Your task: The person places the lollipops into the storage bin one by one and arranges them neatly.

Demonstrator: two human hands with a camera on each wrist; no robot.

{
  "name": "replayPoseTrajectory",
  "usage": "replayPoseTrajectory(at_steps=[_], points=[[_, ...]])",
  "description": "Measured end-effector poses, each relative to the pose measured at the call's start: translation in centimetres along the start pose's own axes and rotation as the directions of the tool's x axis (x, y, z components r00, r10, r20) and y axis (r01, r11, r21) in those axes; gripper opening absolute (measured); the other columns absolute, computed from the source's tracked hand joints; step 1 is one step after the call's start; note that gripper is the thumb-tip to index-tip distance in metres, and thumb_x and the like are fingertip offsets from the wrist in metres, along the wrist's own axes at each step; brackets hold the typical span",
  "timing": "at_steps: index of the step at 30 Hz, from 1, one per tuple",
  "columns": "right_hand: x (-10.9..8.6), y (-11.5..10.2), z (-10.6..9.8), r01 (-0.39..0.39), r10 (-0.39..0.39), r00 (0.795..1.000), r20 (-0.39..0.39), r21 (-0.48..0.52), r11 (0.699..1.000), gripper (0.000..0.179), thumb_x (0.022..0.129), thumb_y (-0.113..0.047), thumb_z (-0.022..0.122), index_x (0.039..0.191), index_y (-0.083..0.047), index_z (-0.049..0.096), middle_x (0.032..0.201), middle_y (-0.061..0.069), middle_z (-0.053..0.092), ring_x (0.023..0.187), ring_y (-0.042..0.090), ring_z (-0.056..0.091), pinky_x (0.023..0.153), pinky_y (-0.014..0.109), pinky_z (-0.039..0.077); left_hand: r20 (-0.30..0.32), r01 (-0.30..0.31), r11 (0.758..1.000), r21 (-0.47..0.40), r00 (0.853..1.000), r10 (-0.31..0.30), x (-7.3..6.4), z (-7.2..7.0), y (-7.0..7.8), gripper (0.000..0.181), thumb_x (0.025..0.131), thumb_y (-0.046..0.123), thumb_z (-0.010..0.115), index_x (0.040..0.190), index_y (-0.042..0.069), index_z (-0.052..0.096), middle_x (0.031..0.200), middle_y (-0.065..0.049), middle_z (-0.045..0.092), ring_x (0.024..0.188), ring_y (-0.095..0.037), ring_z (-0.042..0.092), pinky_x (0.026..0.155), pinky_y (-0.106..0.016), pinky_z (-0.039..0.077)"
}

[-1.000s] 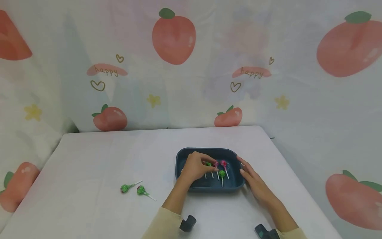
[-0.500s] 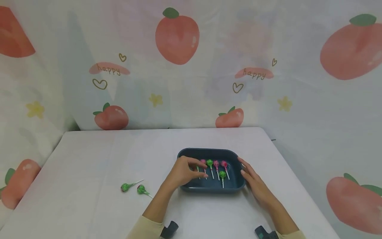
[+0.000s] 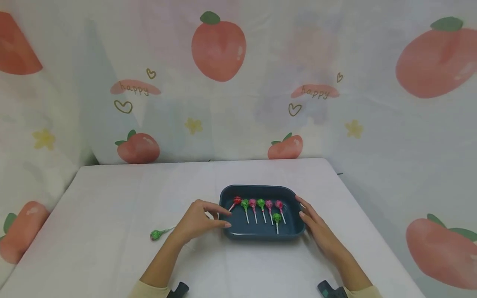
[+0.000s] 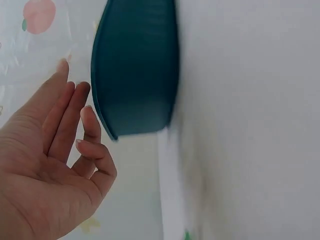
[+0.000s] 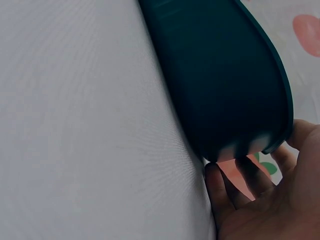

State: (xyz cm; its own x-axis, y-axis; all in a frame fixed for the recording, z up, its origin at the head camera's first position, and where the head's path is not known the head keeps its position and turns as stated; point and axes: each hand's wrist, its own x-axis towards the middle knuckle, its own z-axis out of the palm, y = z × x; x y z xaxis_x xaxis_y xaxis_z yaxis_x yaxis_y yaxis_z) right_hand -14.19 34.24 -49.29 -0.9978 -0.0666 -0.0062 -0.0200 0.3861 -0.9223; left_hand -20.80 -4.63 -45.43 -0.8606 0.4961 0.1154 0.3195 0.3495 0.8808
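A dark blue tray stands on the table with several lollipops inside. Most form a row: a red lollipop at the left end, then green and pink ones. One green lollipop lies in front of that row. My left hand is at the tray's left end, thumb and fingers apart and nothing between them; its fingertips overlap the rim in the head view. My right hand rests its fingertips against the tray's right end, fingers fairly straight. Left of my left hand, a green lollipop lies on the table, its stick partly behind my wrist.
The white-covered table has a back edge close to a hanging cloth printed with peaches. A dark wrist device sits on my left wrist and another device on my right.
My left hand has drawn back leftward from over the lollipops to the tray's left end, uncovering the row. Its arm now hides the second loose green lollipop. My right hand stays put.
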Motion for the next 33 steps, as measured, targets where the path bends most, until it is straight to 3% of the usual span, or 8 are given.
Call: replayPoseTrajectory(at_steps=[6,10,14,22,27,33], points=[[0.2,0.3,0.1,0.001,-0.001,1.000,-0.008,0.000,1.000,0.052,0.114,-0.037,0.039,0.164,-0.031,0.028,0.170,0.010,0.018,0.154,0.043,0.014,0.116,0.063,0.018,-0.011,0.085,0.995,0.048,0.996,-0.084,-1.8,-3.0,-2.7,0.023,0.078,0.031,0.093,0.098,0.023,0.085,0.082,0.006,0.069,0.092,-0.021,0.060,0.073,-0.039,0.046],[0.2,0.4,0.1,0.007,-0.007,1.000,-0.009,-0.009,1.000,0.052,0.114,-0.036,0.038,0.164,-0.031,0.028,0.170,0.010,0.018,0.154,0.043,0.014,0.116,0.062,0.018,0.039,0.141,0.989,0.053,0.989,-0.143,-2.7,-5.0,-4.0,0.019,0.081,0.028,0.091,0.098,0.022,0.085,0.090,0.005,0.073,0.091,-0.021,0.062,0.073,-0.038,0.049],[0.1,0.3,0.1,0.008,-0.008,1.000,-0.008,-0.012,1.000,0.052,0.114,-0.036,0.038,0.164,-0.029,0.027,0.171,0.010,0.018,0.154,0.043,0.013,0.116,0.062,0.017,0.114,0.148,0.987,0.058,0.982,-0.153,-3.1,-6.6,-5.0,0.015,0.084,0.023,0.088,0.098,0.019,0.084,0.099,0.005,0.076,0.092,-0.022,0.064,0.075,-0.039,0.051],[0.0,0.3,0.2,0.003,-0.003,1.000,-0.012,-0.009,1.000,0.052,0.114,-0.037,0.039,0.164,-0.029,0.027,0.171,0.008,0.017,0.154,0.042,0.012,0.116,0.062,0.017,0.157,0.137,0.988,0.077,0.976,-0.148,-4.1,-9.6,-6.8,0.021,0.087,0.028,0.085,0.103,0.015,0.082,0.103,0.003,0.076,0.102,-0.020,0.068,0.085,-0.040,0.053],[0.2,0.5,0.1,0.007,-0.007,1.000,-0.017,-0.008,1.000,0.052,0.114,-0.039,0.038,0.164,-0.032,0.028,0.171,0.007,0.018,0.154,0.042,0.013,0.116,0.062,0.018,0.131,0.160,0.985,0.061,0.977,-0.166,-5.1,-11.9,-7.6,0.024,0.089,0.027,0.084,0.107,0.011,0.081,0.106,0.000,0.076,0.105,-0.022,0.068,0.085,-0.035,0.054],[0.1,0.5,0.1,0.006,-0.006,1.000,-0.013,-0.005,1.000,0.052,0.114,-0.038,0.038,0.164,-0.031,0.027,0.171,0.008,0.017,0.154,0.042,0.013,0.116,0.062,0.018,0.051,0.218,0.968,0.126,0.973,-0.226,-6.4,-14.1,-8.0,0.027,0.086,0.029,0.086,0.108,0.013,0.081,0.107,0.001,0.076,0.105,-0.021,0.066,0.087,-0.041,0.050]])
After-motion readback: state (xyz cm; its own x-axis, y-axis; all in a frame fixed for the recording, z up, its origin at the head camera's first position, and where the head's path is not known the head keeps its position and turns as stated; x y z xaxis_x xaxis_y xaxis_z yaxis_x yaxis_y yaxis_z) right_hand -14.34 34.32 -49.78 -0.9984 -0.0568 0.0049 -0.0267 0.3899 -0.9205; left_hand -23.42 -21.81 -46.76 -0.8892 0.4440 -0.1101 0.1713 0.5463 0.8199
